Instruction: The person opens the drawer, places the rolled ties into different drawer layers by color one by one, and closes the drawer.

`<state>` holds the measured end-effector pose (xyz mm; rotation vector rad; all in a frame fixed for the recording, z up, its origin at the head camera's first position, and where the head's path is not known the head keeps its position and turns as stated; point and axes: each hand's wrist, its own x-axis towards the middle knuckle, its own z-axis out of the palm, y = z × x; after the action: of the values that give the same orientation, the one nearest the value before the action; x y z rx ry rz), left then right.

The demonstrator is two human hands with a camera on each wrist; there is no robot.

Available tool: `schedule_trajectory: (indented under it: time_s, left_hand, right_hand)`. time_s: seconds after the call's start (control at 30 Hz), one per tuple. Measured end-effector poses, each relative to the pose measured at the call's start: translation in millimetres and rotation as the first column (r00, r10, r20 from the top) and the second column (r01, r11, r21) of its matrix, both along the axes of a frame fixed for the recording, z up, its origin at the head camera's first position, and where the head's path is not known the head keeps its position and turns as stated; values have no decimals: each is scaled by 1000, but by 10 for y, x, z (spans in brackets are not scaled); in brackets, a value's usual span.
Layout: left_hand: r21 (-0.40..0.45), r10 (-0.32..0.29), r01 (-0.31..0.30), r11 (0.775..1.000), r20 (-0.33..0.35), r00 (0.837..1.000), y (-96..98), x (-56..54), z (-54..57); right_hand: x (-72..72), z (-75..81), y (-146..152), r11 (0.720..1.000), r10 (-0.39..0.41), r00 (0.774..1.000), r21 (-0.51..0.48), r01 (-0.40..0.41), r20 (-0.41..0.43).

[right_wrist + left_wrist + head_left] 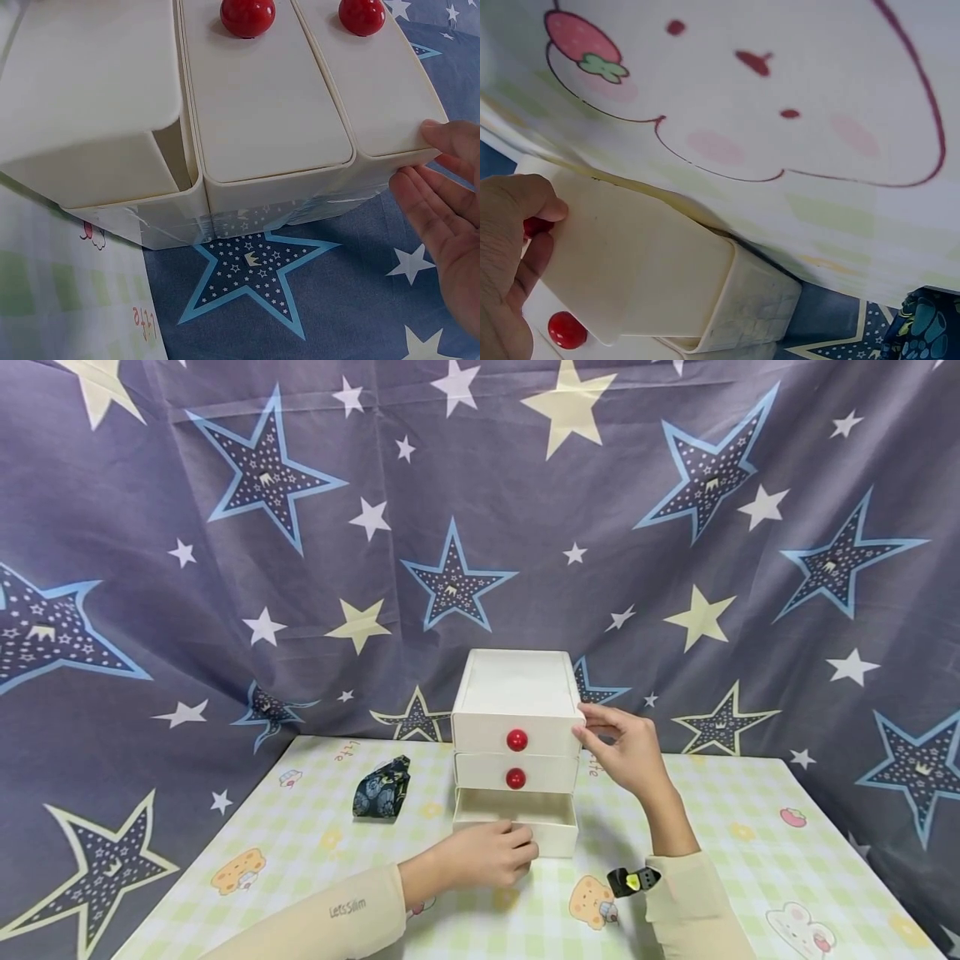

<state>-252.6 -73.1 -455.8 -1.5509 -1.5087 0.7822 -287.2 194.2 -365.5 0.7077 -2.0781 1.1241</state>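
Note:
A white three-drawer cabinet (525,681) stands on the table, with round red knobs on its fronts. Its bottom drawer (558,841) is pulled out, and the visible part of its inside is bare. My left hand (487,854) pinches that drawer's red knob (536,226) between thumb and fingers; the head view hides this knob behind the hand. Up at the cabinet's top right front corner, my right hand (626,752) grips the edge, thumb at the front and fingers along the side in the right wrist view. The middle drawer (262,97) and top drawer (367,90) are closed.
Left of the cabinet lies a dark patterned cloth bundle (381,789). A black strap with a yellow patch (633,882) shows beside the right sleeve. The table has a green checked cover (300,835), and a star-printed curtain (480,485) hangs behind it.

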Motion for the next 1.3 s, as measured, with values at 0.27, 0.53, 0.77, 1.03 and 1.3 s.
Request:
schedule_trajectory:
  time_s: [0.27,0.53,0.77,1.03,1.3]
  left_hand:
    - [22,-30,29,999,21,999,4,95,-17]
    - [4,-12,12,1000,27,1000,2,128,-5]
    - [22,-22,21,1000,31,999,19,148,15]
    - [16,-35,35,999,23,999,15,189,25]
    - [29,-33,32,999,46,998,3,243,7]
  right_hand:
    - [3,1,3,1000,7,1000,-4,-7,-8]
    - [12,1,1,1000,-2,1000,0,2,-3]
    - [7,-2,1,1000,-1,1000,4,1,-4]
    - [6,2,2,1000,1,1000,4,-1,-6]
    - [8,-1,3,1000,5,1000,3,-5,-10]
